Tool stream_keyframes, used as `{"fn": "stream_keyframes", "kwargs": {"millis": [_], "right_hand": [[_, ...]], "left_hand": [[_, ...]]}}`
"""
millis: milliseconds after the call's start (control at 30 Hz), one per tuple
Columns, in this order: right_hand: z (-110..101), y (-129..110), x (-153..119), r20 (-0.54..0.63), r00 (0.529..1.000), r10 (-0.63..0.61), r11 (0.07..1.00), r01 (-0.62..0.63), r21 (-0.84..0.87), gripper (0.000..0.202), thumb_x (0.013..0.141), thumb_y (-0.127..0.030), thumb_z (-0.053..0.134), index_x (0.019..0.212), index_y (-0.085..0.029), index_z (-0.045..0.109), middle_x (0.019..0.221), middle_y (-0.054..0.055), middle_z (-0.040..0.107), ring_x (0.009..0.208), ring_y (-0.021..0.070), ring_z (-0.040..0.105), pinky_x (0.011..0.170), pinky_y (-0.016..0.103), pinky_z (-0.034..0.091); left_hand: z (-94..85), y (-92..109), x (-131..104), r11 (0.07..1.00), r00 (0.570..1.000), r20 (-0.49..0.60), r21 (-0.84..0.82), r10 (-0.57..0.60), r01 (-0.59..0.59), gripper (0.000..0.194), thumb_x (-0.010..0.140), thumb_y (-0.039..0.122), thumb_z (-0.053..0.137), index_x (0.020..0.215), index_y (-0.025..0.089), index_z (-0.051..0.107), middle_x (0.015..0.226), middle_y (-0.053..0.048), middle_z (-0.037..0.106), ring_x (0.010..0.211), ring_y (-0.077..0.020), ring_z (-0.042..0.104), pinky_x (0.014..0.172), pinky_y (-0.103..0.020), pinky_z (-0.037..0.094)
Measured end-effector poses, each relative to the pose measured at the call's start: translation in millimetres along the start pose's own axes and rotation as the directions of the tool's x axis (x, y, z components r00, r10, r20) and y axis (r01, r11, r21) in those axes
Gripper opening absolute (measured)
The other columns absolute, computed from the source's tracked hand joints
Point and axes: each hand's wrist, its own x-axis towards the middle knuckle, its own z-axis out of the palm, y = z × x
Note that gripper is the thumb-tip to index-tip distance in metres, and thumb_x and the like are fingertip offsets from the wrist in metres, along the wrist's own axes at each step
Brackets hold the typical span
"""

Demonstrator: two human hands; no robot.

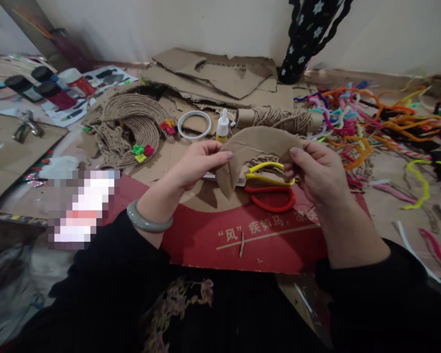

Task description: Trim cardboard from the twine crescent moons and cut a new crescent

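My left hand pinches the left end of a curved brown cardboard piece, thumb on its front. On the other side, my right hand grips the piece's right end, thumb in front and fingers behind. The cardboard arches up between both hands, above the table. Below its arch lie scissors with red and yellow handles; their blades are mostly hidden. A red cardboard sheet with printed characters rests beneath my hands, a thin brown scrap on it. Behind my left hand stands a small white-capped glue bottle.
A coiled twine-covered cardboard shape with small colored pompoms lies left of a white tape roll. Twine wraps a cardboard tube. Pipe cleaners pile at right, paint jars stand at left, and cardboard scraps lie behind.
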Motion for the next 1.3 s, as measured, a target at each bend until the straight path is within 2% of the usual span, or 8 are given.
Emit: {"fn": "stream_keyframes", "kwargs": {"millis": [233, 433, 567, 733, 900, 1033, 1167, 1300], "right_hand": [[-1, -10, -3, 0.231, 0.972, 0.036, 0.999, -0.028, -0.041, 0.024, 0.072, -0.041, 0.072, 0.069, -0.022, 0.058, 0.057, -0.003, 0.053, 0.047, 0.0100, 0.046, 0.044, 0.025, 0.037], [1, -12, -4, 0.247, 0.967, 0.066, 0.996, -0.078, 0.038, 0.023, 0.072, -0.037, 0.072, 0.066, -0.021, 0.056, 0.054, -0.003, 0.052, 0.046, 0.0095, 0.044, 0.044, 0.024, 0.035], [-2, -12, -1, 0.169, 0.982, 0.079, 0.979, -0.109, 0.172, 0.022, 0.073, -0.033, 0.072, 0.091, -0.021, 0.063, 0.061, -0.005, 0.052, 0.046, 0.0092, 0.046, 0.041, 0.023, 0.036], [0, -14, -3, 0.241, 0.962, 0.125, 0.963, -0.177, 0.204, 0.040, 0.074, -0.034, 0.073, 0.111, -0.021, 0.065, 0.071, -0.004, 0.057, 0.047, 0.0079, 0.048, 0.038, 0.022, 0.037], [4, -17, -8, 0.293, 0.911, 0.290, 0.892, -0.368, 0.262, 0.051, 0.067, -0.034, 0.082, 0.114, -0.019, 0.068, 0.059, -0.005, 0.057, 0.044, 0.0077, 0.046, 0.036, 0.019, 0.036], [3, -18, -9, 0.268, 0.906, 0.327, 0.880, -0.396, 0.264, 0.052, 0.074, -0.058, 0.075, 0.111, -0.021, 0.070, 0.050, -0.004, 0.054, 0.041, 0.0120, 0.049, 0.034, 0.022, 0.034], [4, -18, -7, 0.289, 0.932, 0.220, 0.906, -0.305, 0.293, 0.066, 0.068, -0.086, 0.061, 0.081, -0.021, 0.065, 0.049, -0.001, 0.055, 0.040, 0.0116, 0.048, 0.036, 0.024, 0.037], [6, -14, -8, 0.215, 0.969, 0.122, 0.960, -0.170, 0.222, 0.060, 0.063, -0.079, 0.072, 0.062, -0.023, 0.051, 0.049, -0.002, 0.054, 0.040, 0.0092, 0.046, 0.037, 0.024, 0.036]], "left_hand": [[-3.8, -3, 5, 0.991, 0.992, -0.122, -0.128, 0.022, -0.037, 0.020, 0.072, 0.031, 0.074, 0.080, 0.016, 0.063, 0.070, 0.003, 0.065, 0.062, -0.0093, 0.059, 0.063, -0.022, 0.048], [-6.4, -6, 7, 0.974, 0.994, -0.102, -0.215, 0.050, -0.071, 0.026, 0.076, 0.038, 0.076, 0.085, 0.017, 0.065, 0.076, 0.000, 0.069, 0.069, -0.0120, 0.065, 0.068, -0.023, 0.052], [-7.5, -8, 9, 0.954, 0.971, -0.171, -0.222, 0.167, -0.204, 0.035, 0.088, 0.050, 0.062, 0.108, 0.021, 0.066, 0.096, -0.004, 0.073, 0.096, -0.0197, 0.070, 0.081, -0.029, 0.055], [-7.6, -13, 11, 0.931, 0.927, -0.096, -0.010, 0.363, -0.366, 0.068, 0.074, 0.047, 0.080, 0.134, 0.027, 0.056, 0.124, -0.008, 0.068, 0.117, -0.0278, 0.064, 0.089, -0.036, 0.053], [-8.8, -15, 11, 0.859, 0.860, -0.041, -0.032, 0.509, -0.510, 0.050, 0.055, 0.037, 0.094, 0.095, 0.019, 0.069, 0.120, -0.009, 0.070, 0.114, -0.0258, 0.065, 0.097, -0.040, 0.052], [-9.6, -15, 9, 0.888, 0.888, -0.038, 0.001, 0.459, -0.459, 0.035, 0.062, 0.041, 0.090, 0.077, 0.018, 0.069, 0.093, -0.004, 0.074, 0.090, -0.0199, 0.070, 0.083, -0.033, 0.056], [-7.0, -17, 10, 0.926, 0.927, -0.095, -0.068, 0.364, -0.371, 0.043, 0.059, 0.048, 0.090, 0.081, 0.016, 0.071, 0.076, -0.001, 0.070, 0.070, -0.0140, 0.065, 0.069, -0.027, 0.055], [-5.3, -19, 11, 0.941, 0.959, -0.137, -0.200, 0.250, -0.274, 0.051, 0.056, 0.050, 0.091, 0.086, 0.015, 0.070, 0.077, -0.001, 0.072, 0.069, -0.0128, 0.065, 0.065, -0.024, 0.054]]}}
